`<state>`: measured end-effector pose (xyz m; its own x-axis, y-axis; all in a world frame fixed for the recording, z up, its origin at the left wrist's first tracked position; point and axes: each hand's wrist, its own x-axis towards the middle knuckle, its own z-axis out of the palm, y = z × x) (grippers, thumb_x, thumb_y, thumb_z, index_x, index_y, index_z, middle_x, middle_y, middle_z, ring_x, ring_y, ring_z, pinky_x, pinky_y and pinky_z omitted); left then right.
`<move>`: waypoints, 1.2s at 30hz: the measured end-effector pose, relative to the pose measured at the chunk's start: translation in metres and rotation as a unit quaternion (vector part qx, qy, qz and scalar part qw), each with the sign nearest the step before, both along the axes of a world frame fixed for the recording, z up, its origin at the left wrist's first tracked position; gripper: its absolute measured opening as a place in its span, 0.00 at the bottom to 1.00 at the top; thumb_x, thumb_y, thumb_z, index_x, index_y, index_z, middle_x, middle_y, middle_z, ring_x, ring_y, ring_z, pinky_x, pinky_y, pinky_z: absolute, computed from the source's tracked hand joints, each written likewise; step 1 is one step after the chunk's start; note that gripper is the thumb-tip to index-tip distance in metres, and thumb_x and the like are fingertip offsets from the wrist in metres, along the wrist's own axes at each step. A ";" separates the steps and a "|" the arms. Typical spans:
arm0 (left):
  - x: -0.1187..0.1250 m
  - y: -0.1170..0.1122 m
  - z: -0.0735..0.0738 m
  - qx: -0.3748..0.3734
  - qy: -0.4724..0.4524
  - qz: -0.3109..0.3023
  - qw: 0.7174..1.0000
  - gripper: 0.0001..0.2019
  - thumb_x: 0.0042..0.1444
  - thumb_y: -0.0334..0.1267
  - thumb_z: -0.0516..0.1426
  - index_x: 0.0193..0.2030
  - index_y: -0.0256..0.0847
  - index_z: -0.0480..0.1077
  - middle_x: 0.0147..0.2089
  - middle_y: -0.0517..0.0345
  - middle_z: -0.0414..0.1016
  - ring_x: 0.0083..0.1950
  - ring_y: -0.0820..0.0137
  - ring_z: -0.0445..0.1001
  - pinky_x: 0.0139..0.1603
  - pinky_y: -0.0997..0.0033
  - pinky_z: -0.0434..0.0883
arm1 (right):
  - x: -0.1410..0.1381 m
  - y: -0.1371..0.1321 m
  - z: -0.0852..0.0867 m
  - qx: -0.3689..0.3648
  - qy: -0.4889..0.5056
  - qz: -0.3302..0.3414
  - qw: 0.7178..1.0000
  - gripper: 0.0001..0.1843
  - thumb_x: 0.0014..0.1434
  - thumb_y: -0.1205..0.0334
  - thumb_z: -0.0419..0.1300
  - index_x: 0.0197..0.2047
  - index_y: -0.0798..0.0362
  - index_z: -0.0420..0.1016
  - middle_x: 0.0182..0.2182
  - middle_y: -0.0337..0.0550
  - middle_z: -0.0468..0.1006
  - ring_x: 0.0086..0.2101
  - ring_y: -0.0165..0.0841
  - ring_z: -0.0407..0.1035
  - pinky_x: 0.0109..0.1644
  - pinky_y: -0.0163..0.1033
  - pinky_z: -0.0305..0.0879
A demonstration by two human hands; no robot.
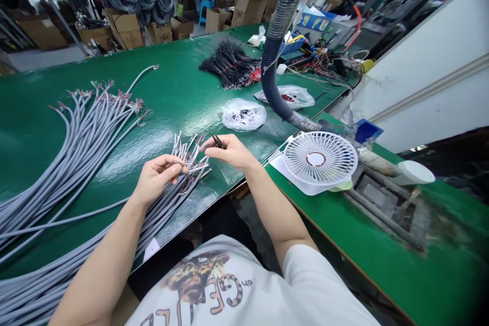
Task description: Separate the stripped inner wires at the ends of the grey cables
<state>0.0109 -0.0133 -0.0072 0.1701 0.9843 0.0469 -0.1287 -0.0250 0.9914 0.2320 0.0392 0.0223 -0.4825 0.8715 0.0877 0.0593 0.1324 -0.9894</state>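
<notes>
While left hand (158, 179) curls closed on stripped ends of smooth grey round cable bundle (183, 198), right hand (229, 152) pinches small black pointed tweezers (218, 141); glossy green bench mat (171, 107) underneath.

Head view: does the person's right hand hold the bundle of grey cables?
No, the left hand grips the grey cable bundle, while the right hand pinches a small dark tool.

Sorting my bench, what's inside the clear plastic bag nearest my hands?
The clear plastic bag holds small black pieces; its crumpled film hides their exact shape and number.
</notes>
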 end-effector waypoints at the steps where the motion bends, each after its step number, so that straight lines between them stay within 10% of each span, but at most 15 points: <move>1: 0.000 0.000 0.001 -0.003 -0.003 -0.005 1.000 0.10 0.48 0.41 0.65 0.33 0.36 0.76 0.28 0.54 0.79 0.20 0.78 0.67 0.21 0.79 0.65 | -0.003 0.002 0.002 0.002 0.008 0.009 1.000 0.14 0.49 0.56 0.65 0.33 0.61 0.77 0.22 0.34 0.69 0.24 0.23 0.57 0.29 0.31 0.53; 6: -0.001 0.001 0.001 -0.010 -0.009 -0.011 1.000 0.11 0.48 0.42 0.66 0.33 0.35 0.76 0.28 0.53 0.79 0.21 0.78 0.67 0.21 0.79 0.66 | -0.019 0.015 0.005 -0.001 -0.029 0.205 0.978 0.15 0.48 0.58 0.67 0.35 0.61 0.77 0.22 0.34 0.69 0.24 0.22 0.58 0.28 0.30 0.53; 11: -0.002 0.001 -0.003 -0.019 -0.013 -0.027 0.999 0.11 0.49 0.43 0.65 0.32 0.36 0.76 0.27 0.54 0.79 0.24 0.77 0.69 0.23 0.80 0.66 | -0.024 0.019 -0.010 -0.084 0.020 0.244 0.966 0.18 0.48 0.52 0.68 0.29 0.59 0.70 0.18 0.30 0.63 0.18 0.19 0.52 0.20 0.28 0.47; 18: -0.008 0.004 -0.008 -0.016 -0.023 -0.046 0.999 0.10 0.52 0.42 0.64 0.32 0.37 0.74 0.30 0.55 0.79 0.24 0.78 0.68 0.25 0.81 0.66 | -0.031 0.017 -0.024 -0.060 0.120 0.146 0.980 0.17 0.47 0.57 0.69 0.35 0.58 0.71 0.27 0.34 0.70 0.19 0.18 0.53 0.21 0.27 0.48; 24: -0.007 0.004 -0.006 -0.029 -0.031 -0.047 0.998 0.11 0.50 0.43 0.65 0.31 0.36 0.73 0.27 0.55 0.78 0.23 0.78 0.68 0.23 0.81 0.64 | -0.032 0.019 -0.013 0.063 0.090 0.208 0.972 0.12 0.51 0.59 0.66 0.35 0.60 0.77 0.35 0.43 0.75 0.31 0.25 0.65 0.34 0.31 0.60; 36: -0.007 0.005 0.002 0.009 -0.154 -0.057 0.986 0.10 0.51 0.40 0.64 0.30 0.37 0.70 0.27 0.56 0.75 0.28 0.74 0.72 0.27 0.77 0.65 | -0.059 0.000 -0.058 -0.159 0.261 0.007 0.952 0.20 0.47 0.50 0.68 0.31 0.55 0.65 0.20 0.31 0.69 0.14 0.18 0.55 0.15 0.25 0.42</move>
<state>0.0036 -0.0081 -0.0051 0.2547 0.9581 0.1312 -0.4268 -0.0104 0.9043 0.1726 0.0389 -0.0356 -0.4570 0.8880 0.0515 -0.4519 -0.1819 -0.8733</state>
